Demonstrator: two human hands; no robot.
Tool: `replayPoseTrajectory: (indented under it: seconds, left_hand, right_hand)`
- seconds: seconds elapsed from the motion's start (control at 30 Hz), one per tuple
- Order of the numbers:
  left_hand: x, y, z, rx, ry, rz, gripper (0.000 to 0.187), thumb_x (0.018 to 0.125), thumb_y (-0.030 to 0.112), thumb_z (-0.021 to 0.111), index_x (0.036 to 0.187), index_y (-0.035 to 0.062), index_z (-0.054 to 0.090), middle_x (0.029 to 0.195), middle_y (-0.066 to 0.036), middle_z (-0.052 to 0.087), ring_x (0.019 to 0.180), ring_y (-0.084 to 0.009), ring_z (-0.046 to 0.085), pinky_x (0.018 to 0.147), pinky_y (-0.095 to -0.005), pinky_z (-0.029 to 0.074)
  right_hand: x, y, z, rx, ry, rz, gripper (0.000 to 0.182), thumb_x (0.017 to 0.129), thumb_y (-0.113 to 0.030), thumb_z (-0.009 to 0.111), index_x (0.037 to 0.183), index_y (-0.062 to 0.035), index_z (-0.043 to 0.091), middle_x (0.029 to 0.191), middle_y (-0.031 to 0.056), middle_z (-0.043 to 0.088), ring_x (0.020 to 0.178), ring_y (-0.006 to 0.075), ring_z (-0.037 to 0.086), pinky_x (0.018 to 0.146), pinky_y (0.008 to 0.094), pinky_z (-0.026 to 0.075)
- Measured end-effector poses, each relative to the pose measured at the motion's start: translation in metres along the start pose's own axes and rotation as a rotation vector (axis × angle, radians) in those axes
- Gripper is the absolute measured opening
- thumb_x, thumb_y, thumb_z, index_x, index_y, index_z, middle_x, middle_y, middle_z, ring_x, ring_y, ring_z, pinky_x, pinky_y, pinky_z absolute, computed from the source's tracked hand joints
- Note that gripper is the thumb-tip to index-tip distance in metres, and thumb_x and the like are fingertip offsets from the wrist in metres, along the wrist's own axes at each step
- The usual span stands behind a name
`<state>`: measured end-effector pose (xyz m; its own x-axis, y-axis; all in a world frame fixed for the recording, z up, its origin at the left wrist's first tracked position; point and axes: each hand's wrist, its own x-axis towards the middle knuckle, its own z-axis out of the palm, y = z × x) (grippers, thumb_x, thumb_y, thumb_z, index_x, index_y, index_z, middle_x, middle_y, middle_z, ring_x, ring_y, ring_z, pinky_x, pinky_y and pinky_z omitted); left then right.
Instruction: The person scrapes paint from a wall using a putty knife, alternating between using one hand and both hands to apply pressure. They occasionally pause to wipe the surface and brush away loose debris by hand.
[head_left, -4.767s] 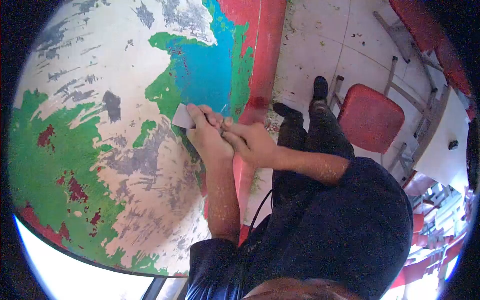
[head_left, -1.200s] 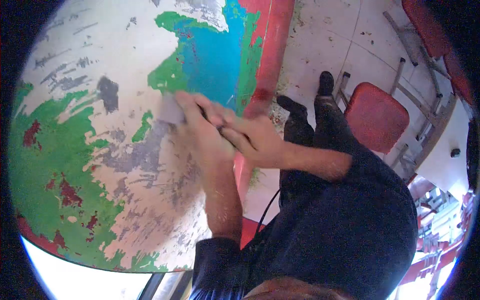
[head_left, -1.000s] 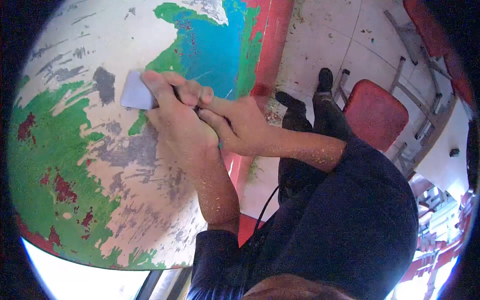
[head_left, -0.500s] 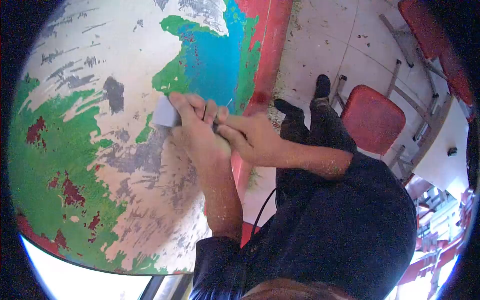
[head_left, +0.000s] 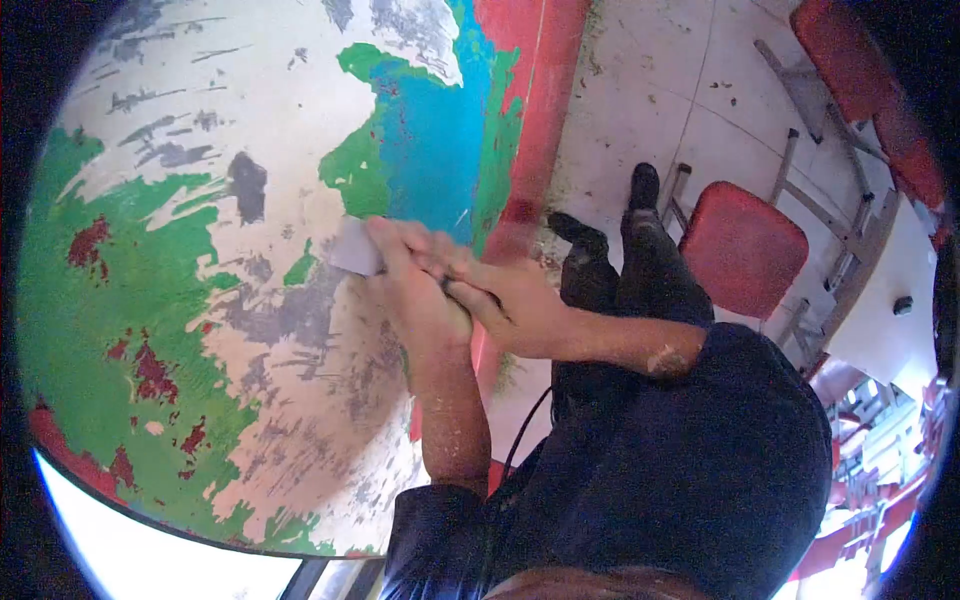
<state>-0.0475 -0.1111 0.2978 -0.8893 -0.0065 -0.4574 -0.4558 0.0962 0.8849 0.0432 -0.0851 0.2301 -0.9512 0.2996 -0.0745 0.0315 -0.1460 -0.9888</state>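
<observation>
A flat grey scraper blade (head_left: pixel 355 247) lies pressed against a wall of peeling green, blue and red paint (head_left: pixel 200 300). My left hand (head_left: pixel 415 290) is wrapped over the tool just behind the blade, knuckles against the wall. My right hand (head_left: pixel 505 305) is closed on the handle end, which both hands hide. The blade sits at the edge of a green patch (head_left: pixel 355 180), beside bare pale plaster. Paint dust speckles both forearms.
A red band (head_left: pixel 535 90) runs along the wall's base, with paint flakes on the tiled floor (head_left: pixel 640 80) beside it. My dark-trousered legs and shoes (head_left: pixel 640 185) stand next to a red metal-framed chair (head_left: pixel 745 250). More red chairs and a white tabletop (head_left: pixel 885 300) are at right.
One second ago both hands were stretched out left with the blade far across the wall. They have since drawn back right and down, and the blade now rests near the green patch.
</observation>
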Motion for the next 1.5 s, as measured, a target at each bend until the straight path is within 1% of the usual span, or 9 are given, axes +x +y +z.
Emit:
replayPoseTrajectory:
  seconds: [0.13,0.2,0.33,0.73,0.83,0.93,1.03,1.23,1.5]
  left_hand:
    - [-0.005,0.025,0.021,0.095,0.045,0.142,0.045,0.095,0.042,0.041,0.064,0.0115,0.031,0.056,0.002,0.025,0.048,-0.0099,0.026,0.045,-0.0273,0.029]
    - [-0.008,0.003,0.001,-0.008,-0.001,0.018,0.044,0.094,0.042,0.041,0.065,0.0115,0.032,0.057,0.002,0.025,0.049,-0.0098,0.026,0.046,-0.0268,0.03]
    - [-0.009,0.013,0.005,-0.021,0.025,-0.004,0.042,0.094,0.042,0.042,0.067,0.0111,0.033,0.06,0.002,0.026,0.05,-0.0095,0.027,0.046,-0.026,0.03]
    - [-0.011,0.031,0.018,0.062,0.082,0.122,0.04,0.095,0.04,0.042,0.069,0.0097,0.036,0.062,0.001,0.03,0.049,-0.0094,0.026,0.044,-0.0267,0.03]
    - [-0.011,0.006,-0.009,-0.161,-0.013,-0.054,0.041,0.094,0.04,0.043,0.068,0.0104,0.035,0.062,0.001,0.029,0.049,-0.0093,0.026,0.044,-0.0267,0.03]
    - [-0.011,0.017,0.01,0.003,0.119,0.024,0.039,0.094,0.044,0.041,0.068,0.0147,0.037,0.061,0.003,0.032,0.05,-0.0098,0.029,0.046,-0.0262,0.03]
    - [-0.012,0.01,-0.009,-0.138,-0.078,-0.014,0.037,0.094,0.041,0.042,0.069,0.0148,0.037,0.06,0.003,0.031,0.049,-0.0099,0.029,0.045,-0.026,0.028]
    - [-0.006,0.037,0.007,-0.001,-0.007,0.129,0.04,0.095,0.039,0.041,0.067,0.0112,0.034,0.062,0.001,0.03,0.049,-0.0106,0.026,0.044,-0.0259,0.029]
    - [-0.017,0.027,0.001,-0.005,0.121,0.103,0.036,0.096,0.037,0.039,0.07,0.012,0.037,0.062,0.001,0.03,0.049,-0.0106,0.027,0.044,-0.0265,0.029]
  right_hand:
    - [0.021,-0.022,-0.003,0.11,-0.032,0.001,0.022,0.088,-0.026,0.047,0.102,-0.0128,0.058,0.073,0.0204,0.059,0.062,0.0394,0.058,0.056,0.047,0.049]
    - [0.004,-0.024,-0.008,0.082,-0.085,0.058,0.02,0.088,-0.026,0.048,0.098,-0.0113,0.057,0.072,0.0204,0.058,0.062,0.0407,0.058,0.056,0.047,0.049]
    - [0.008,-0.016,-0.005,-0.005,-0.063,0.006,0.017,0.086,-0.017,0.053,0.099,-0.0077,0.058,0.067,0.0189,0.055,0.062,0.0362,0.059,0.053,0.0404,0.047]
    - [0.023,-0.031,-0.004,0.126,0.028,-0.104,0.012,0.086,-0.014,0.052,0.094,-0.0063,0.056,0.069,0.0186,0.053,0.062,0.0359,0.058,0.052,0.04,0.045]
    - [0.001,-0.018,-0.005,0.063,-0.082,-0.015,0.016,0.087,-0.023,0.052,0.096,-0.0111,0.057,0.071,0.0185,0.059,0.061,0.0386,0.059,0.053,0.0455,0.047]
    - [0.012,-0.015,-0.008,-0.029,-0.119,0.002,0.011,0.086,-0.016,0.053,0.094,-0.0082,0.056,0.068,0.0181,0.054,0.061,0.0361,0.057,0.054,0.0414,0.045]
    - [-0.001,-0.019,-0.008,0.021,-0.159,0.029,0.014,0.087,-0.017,0.052,0.098,-0.0096,0.056,0.069,0.0182,0.055,0.062,0.0364,0.058,0.055,0.0415,0.046]
    - [0.021,-0.039,-0.001,0.079,-0.026,-0.036,0.022,0.089,-0.026,0.047,0.101,-0.011,0.058,0.074,0.0199,0.06,0.064,0.0402,0.059,0.056,0.0479,0.048]
    - [0.012,-0.031,0.002,0.062,-0.065,-0.065,0.019,0.087,-0.018,0.052,0.102,-0.009,0.059,0.067,0.0183,0.056,0.06,0.0356,0.059,0.052,0.0409,0.045]
